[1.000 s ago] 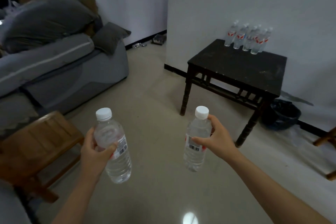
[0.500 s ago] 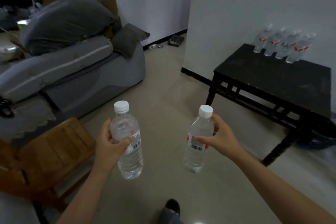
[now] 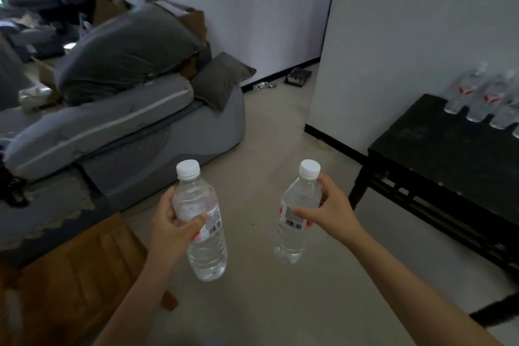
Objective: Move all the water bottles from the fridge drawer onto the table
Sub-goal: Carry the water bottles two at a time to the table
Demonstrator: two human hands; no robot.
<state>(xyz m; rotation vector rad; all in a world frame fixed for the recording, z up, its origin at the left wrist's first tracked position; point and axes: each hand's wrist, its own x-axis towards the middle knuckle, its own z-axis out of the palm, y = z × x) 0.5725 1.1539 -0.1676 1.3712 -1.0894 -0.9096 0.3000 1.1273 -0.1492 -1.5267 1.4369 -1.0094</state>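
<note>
The left grip (image 3: 171, 227) is curled round the middle of a water bottle (image 3: 207, 255), thumb across the label, holding it upright with a slight lean, white cap on top. The right grip (image 3: 328, 211) is wrapped round the upper part of a second water bottle (image 3: 292, 241), thumb on the label and fingers behind the shoulder; that bottle tilts, cap toward the right. Both bottles hang in the air above the pale floor (image 3: 266, 149), apart from each other. At the lower left stands a brown wooden stool (image 3: 70, 275). To the right is a black tabletop (image 3: 449, 154), well apart from the held bottles. At its far side, against the white wall (image 3: 421, 22), stands a row of bottles (image 3: 477, 98) with red labels, cut off by the frame edge. Farther left, a grey sofa (image 3: 140, 132) carries a dark pillow (image 3: 222, 78) and a big grey cushion (image 3: 126, 50).
</note>
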